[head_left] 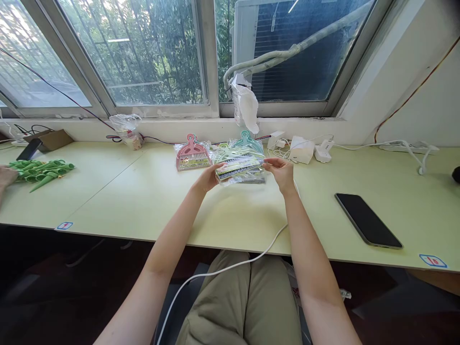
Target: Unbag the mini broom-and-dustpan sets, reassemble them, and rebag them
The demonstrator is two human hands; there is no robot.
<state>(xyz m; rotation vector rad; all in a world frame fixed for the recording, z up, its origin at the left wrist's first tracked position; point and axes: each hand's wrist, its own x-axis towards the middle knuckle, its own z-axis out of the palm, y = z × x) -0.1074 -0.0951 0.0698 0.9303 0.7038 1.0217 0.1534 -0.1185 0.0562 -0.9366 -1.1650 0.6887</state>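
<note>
Both hands hold one clear-wrapped packet (237, 166) between them: the left hand (207, 178) grips its left end, and the right hand (280, 171) pinches its right edge between thumb and fingers. The packet tilts up slightly to the right, with a row of dark bristles along its face. Just behind it is a wrapped teal dustpan (247, 140), partly covered; a wrapped pink dustpan (192, 152) lies just beside, beyond the left hand.

Tabletop (233, 215) shows between the packet and the near edge, and to either side of the forearms. A white cable (251, 259) runs over that edge beside the right forearm. White chargers (323, 151) sit behind the right hand, a phone (368, 220) farther right. Well off to the left, another person's hand (6, 176), cut off by the frame, is at a green bundle (43, 171).

Glare on the wrapping blurs the packet's contents, and the left fingertips are hard to make out. Whether the packet touches the table cannot be told.
</note>
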